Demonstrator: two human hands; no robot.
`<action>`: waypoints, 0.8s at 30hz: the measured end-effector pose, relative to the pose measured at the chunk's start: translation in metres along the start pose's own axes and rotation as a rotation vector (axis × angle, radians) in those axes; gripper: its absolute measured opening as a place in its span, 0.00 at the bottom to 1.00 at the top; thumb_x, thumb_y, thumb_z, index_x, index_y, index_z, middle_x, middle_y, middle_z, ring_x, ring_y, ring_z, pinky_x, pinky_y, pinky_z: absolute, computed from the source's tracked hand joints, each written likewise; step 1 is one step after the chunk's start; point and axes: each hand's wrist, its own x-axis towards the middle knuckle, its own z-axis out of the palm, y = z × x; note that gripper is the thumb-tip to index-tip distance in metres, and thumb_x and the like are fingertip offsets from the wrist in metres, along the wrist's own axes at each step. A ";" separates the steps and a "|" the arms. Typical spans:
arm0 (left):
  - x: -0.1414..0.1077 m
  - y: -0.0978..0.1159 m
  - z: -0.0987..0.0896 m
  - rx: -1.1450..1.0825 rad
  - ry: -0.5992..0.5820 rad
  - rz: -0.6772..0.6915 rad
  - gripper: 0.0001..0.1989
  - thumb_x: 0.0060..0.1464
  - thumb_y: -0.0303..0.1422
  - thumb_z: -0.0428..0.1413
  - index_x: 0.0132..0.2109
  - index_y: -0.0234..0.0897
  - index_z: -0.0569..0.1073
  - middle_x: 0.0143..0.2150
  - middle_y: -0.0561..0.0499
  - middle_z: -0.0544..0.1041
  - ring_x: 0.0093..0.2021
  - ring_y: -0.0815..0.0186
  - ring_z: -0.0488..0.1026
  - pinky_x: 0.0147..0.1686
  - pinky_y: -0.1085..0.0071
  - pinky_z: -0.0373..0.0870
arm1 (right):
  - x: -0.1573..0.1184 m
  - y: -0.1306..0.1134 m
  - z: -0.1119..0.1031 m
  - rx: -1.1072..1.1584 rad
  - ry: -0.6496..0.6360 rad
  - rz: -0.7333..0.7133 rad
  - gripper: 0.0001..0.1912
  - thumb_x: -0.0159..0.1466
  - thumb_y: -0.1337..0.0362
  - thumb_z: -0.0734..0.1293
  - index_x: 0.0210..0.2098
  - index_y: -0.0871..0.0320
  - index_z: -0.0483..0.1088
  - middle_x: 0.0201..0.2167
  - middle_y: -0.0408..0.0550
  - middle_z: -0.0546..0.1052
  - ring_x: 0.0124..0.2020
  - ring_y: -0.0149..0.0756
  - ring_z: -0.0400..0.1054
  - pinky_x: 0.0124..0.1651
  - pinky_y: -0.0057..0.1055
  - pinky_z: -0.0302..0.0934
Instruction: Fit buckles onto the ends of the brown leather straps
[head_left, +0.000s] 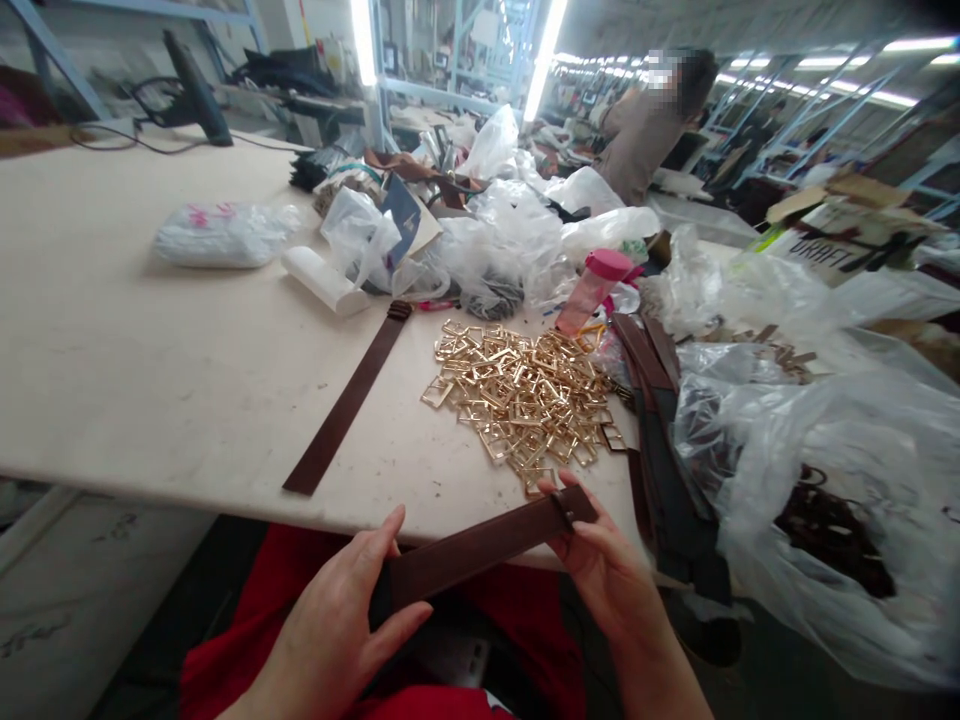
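A dark brown leather strap (480, 548) stretches between my hands at the table's front edge. My left hand (326, 625) grips its left end, thumb and fingers on either side of it. At the other end, my right hand (611, 565) pinches the strap beside a narrow brown loop (562, 510) that goes around it. Just beyond that hand lies a heap of gold-coloured metal buckles (525, 395). A second brown strap (349, 405) rests flat on the table to the left, with several small loops at its far end.
More dark straps (667, 440) hang over the table edge at right, beside a big clear plastic bag (840, 500). A pink-lidded bottle (592, 290) stands tilted behind the buckles. Plastic bags (517, 225), a white roll (322, 280) and a wrapped pack (225, 235) lie further back. Another person (649, 130) is behind.
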 end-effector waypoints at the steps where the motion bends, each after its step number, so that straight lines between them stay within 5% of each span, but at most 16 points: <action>1: 0.000 0.000 0.002 0.001 -0.001 0.002 0.32 0.54 0.42 0.51 0.61 0.38 0.49 0.42 0.46 0.72 0.41 0.61 0.73 0.40 0.67 0.73 | 0.001 0.000 0.000 -0.001 0.012 0.005 0.27 0.52 0.66 0.68 0.51 0.53 0.63 0.50 0.52 0.70 0.50 0.40 0.64 0.48 0.34 0.62; 6: 0.001 -0.003 0.007 0.016 -0.019 0.026 0.31 0.54 0.42 0.50 0.61 0.36 0.51 0.43 0.44 0.74 0.40 0.61 0.74 0.38 0.69 0.74 | 0.003 0.000 -0.001 0.014 0.037 0.024 0.27 0.50 0.67 0.69 0.50 0.54 0.64 0.48 0.52 0.71 0.51 0.41 0.63 0.48 0.35 0.62; 9: 0.007 -0.008 -0.010 -0.002 -0.099 0.061 0.28 0.54 0.43 0.50 0.60 0.40 0.55 0.44 0.46 0.75 0.40 0.61 0.74 0.38 0.69 0.73 | 0.002 0.000 -0.002 -0.010 0.011 0.027 0.27 0.52 0.65 0.70 0.51 0.54 0.64 0.50 0.52 0.70 0.49 0.39 0.63 0.44 0.31 0.64; 11: 0.015 -0.011 -0.029 -0.081 -0.218 0.050 0.21 0.55 0.43 0.48 0.55 0.45 0.63 0.44 0.50 0.76 0.41 0.61 0.74 0.39 0.70 0.72 | 0.001 0.001 -0.003 -0.046 -0.021 0.042 0.25 0.53 0.63 0.70 0.50 0.54 0.65 0.49 0.51 0.70 0.43 0.35 0.66 0.38 0.26 0.64; 15: 0.029 -0.009 -0.056 -0.364 -0.622 -0.160 0.15 0.59 0.41 0.42 0.45 0.46 0.71 0.40 0.54 0.77 0.39 0.63 0.74 0.38 0.73 0.69 | 0.003 0.009 -0.002 -0.063 -0.034 0.066 0.13 0.52 0.61 0.72 0.37 0.57 0.71 0.28 0.42 0.72 0.25 0.26 0.62 0.26 0.20 0.60; 19: 0.028 -0.003 -0.047 -0.529 -0.885 -0.366 0.16 0.58 0.42 0.42 0.41 0.43 0.71 0.43 0.53 0.75 0.42 0.63 0.72 0.40 0.73 0.67 | 0.004 0.017 -0.002 -0.133 0.041 0.085 0.14 0.51 0.59 0.73 0.34 0.59 0.71 0.22 0.39 0.67 0.19 0.22 0.54 0.20 0.18 0.53; 24: 0.025 -0.001 -0.027 -0.639 -0.995 -0.390 0.15 0.56 0.41 0.44 0.46 0.44 0.70 0.46 0.54 0.74 0.46 0.63 0.70 0.46 0.72 0.63 | 0.004 0.019 -0.009 -0.202 0.097 0.111 0.13 0.53 0.58 0.71 0.33 0.58 0.68 0.19 0.37 0.64 0.18 0.22 0.52 0.19 0.18 0.51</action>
